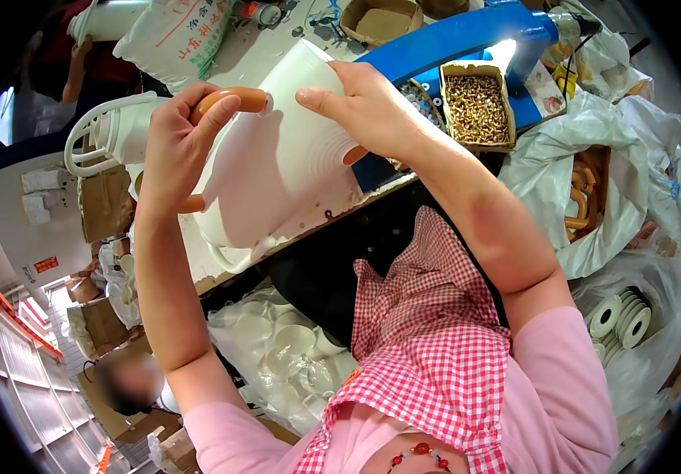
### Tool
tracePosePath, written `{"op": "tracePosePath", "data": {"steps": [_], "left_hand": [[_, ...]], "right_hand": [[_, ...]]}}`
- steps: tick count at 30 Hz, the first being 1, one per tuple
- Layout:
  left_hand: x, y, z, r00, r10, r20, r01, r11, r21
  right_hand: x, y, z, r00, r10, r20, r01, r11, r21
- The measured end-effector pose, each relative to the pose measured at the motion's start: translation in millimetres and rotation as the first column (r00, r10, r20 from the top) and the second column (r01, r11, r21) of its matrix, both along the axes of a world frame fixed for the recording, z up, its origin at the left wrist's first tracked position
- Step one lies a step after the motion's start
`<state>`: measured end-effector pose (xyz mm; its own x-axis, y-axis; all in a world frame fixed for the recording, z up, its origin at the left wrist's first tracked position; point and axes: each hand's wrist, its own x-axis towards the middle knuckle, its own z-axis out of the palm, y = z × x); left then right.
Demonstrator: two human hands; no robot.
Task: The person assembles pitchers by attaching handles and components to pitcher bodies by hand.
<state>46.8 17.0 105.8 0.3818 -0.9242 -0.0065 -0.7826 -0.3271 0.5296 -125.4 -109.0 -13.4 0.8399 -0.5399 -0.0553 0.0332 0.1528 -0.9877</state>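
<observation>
A large white plastic vessel (277,158) lies on its side across the bench, its ringed part toward the right. My left hand (190,130) wraps round an orange-brown handle (233,103), whose end meets the vessel's wall at a small round fitting. My right hand (368,110) rests on the vessel's right rim, thumb on the outer wall and the other fingers partly hidden behind it. Another brown piece (192,204) shows at the vessel's left side, and one (354,155) at its right side below my right hand.
Behind my right hand stands a blue machine (443,35), with a box of brass-coloured screws (479,107) beside it. More brown handles (585,189) lie in a bagged box at right. White vessels (119,134) are at left. Another person (127,383) is at lower left.
</observation>
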Motion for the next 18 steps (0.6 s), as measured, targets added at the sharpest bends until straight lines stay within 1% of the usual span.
{"op": "tracePosePath", "data": {"steps": [4, 6, 9, 12, 16, 18], "left_hand": [[-5.2, -1.5, 5.8, 0.999, 0.036, -0.039, -0.034, 0.999, 0.043], [-5.6, -0.4, 5.3, 0.997, 0.036, -0.075, -0.034, 0.999, 0.026], [-6.6, -0.3, 4.9, 0.998, 0.042, -0.047, -0.041, 0.999, 0.027], [-3.4, -1.7, 4.7, 0.999, 0.029, -0.036, -0.028, 0.999, 0.028], [-4.8, -1.8, 4.4, 0.997, 0.050, -0.059, -0.048, 0.998, 0.034], [-4.4, -2.4, 5.9, 0.998, 0.011, -0.063, -0.008, 0.999, 0.050]], "right_hand": [[-0.3, -0.5, 0.0, 1.000, -0.006, 0.006, 0.006, 1.000, 0.009], [-1.2, -0.6, 1.5, 1.000, -0.006, 0.003, 0.006, 1.000, 0.011], [-3.1, 0.2, 2.5, 1.000, 0.004, -0.006, -0.004, 1.000, 0.017], [-1.2, -0.4, 1.3, 1.000, -0.016, 0.001, 0.016, 1.000, -0.018], [-1.2, 1.0, 0.1, 1.000, -0.020, 0.001, 0.020, 1.000, -0.009], [-0.3, -0.5, -0.2, 1.000, -0.021, 0.003, 0.021, 1.000, -0.004]]}}
